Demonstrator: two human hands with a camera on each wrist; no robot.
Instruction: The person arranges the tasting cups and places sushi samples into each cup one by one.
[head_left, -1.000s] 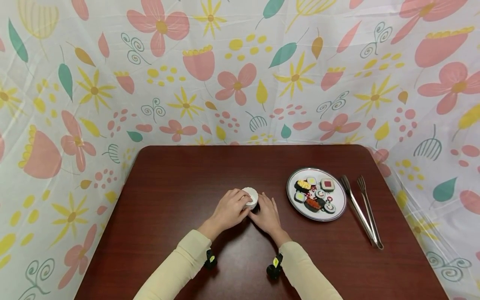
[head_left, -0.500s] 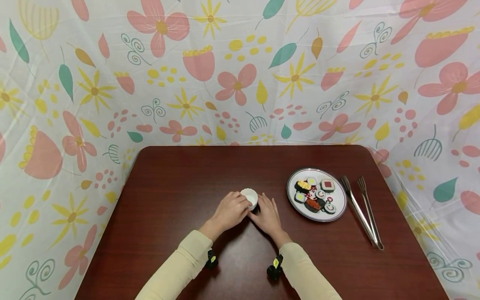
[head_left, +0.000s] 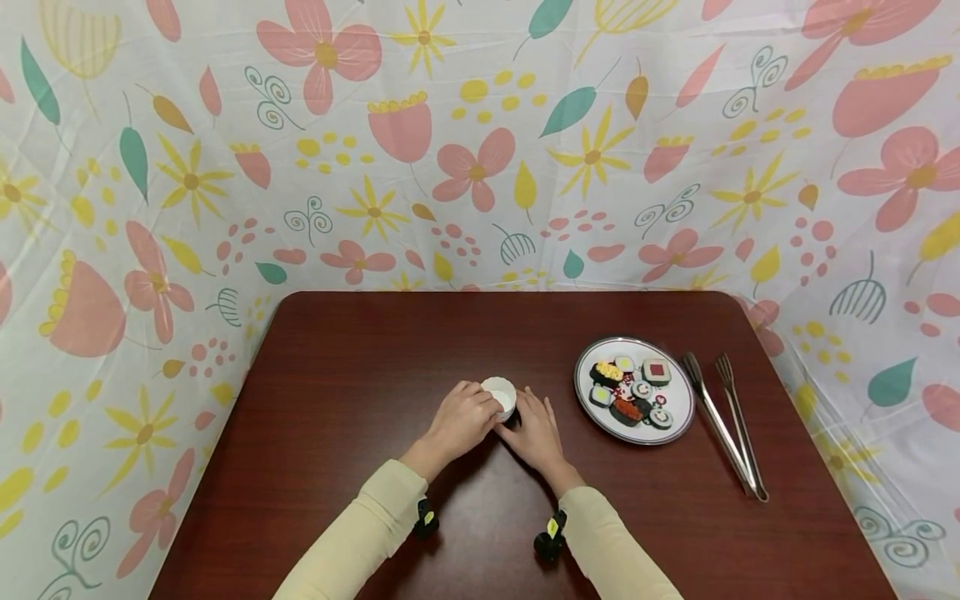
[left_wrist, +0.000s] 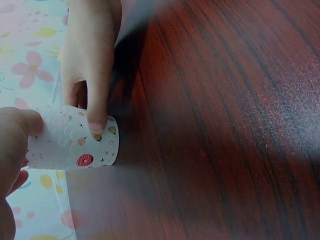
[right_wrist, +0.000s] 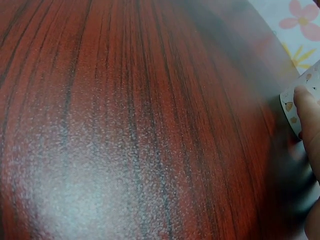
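A white paper baking cup (head_left: 498,395) with a scalloped rim stands on the table between both hands. Small leaves and a red ring are printed on its side (left_wrist: 86,159). Scalloped lines partway down look like rims of nested cups; how many, I cannot tell. My left hand (head_left: 464,418) pinches the rim, its thumb (left_wrist: 33,123) outside and fingertips at the opening. Lower down, my right hand (head_left: 533,427) steadies the cup from the right, thumb (left_wrist: 97,117) against the printed side near the base. The right wrist view shows just that thumb (right_wrist: 309,117) and part of the cup.
To the right, a white plate (head_left: 588,418) with a dark rim carries several sushi pieces (head_left: 628,409). Metal tongs (head_left: 726,433) lie beside it, spread at their tips. Floral cloth (head_left: 480,225) hangs behind the dark wooden table (head_left: 360,358).
My left fingers have slid back from over the cup's opening to its near-left rim, uncovering more of the white inside. My right hand has stayed in place.
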